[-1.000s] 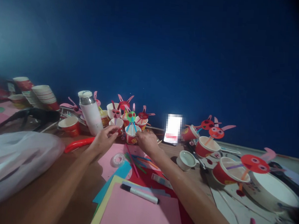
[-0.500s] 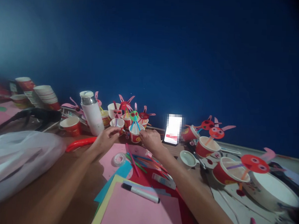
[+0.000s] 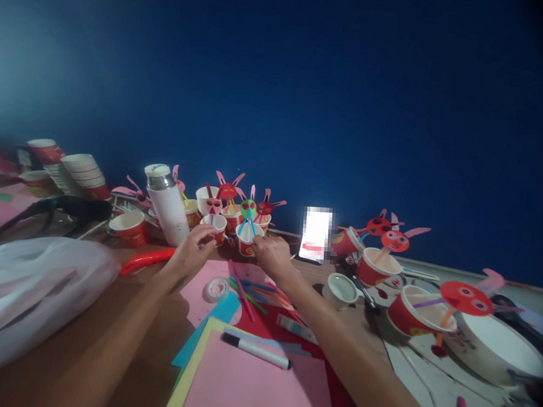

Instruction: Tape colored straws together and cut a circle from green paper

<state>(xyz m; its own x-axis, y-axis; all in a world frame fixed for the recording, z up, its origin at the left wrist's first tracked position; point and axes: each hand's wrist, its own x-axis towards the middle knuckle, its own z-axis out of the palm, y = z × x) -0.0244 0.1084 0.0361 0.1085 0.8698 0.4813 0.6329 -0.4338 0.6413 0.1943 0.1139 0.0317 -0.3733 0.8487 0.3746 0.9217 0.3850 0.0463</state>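
Right hand (image 3: 273,256) set at the rim of the green-headed cup

The paper cup (image 3: 246,249) is placed just beyond and to the left of the right fingertips, which are brought to its near right rim; whether it is gripped or only touched cannot be told. Its green paper head (image 3: 248,209) is carried above the rim on blue straws (image 3: 248,226), splayed and nearly upright. The left hand (image 3: 194,249), farther off, is half curled beside a neighbouring cup (image 3: 218,239); no held object can be made out.

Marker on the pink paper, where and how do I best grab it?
I'd pinch the marker mid-barrel from above, across its long sides; it lies flat and slanted on the pink paper, with its slim white barrel uncovered.
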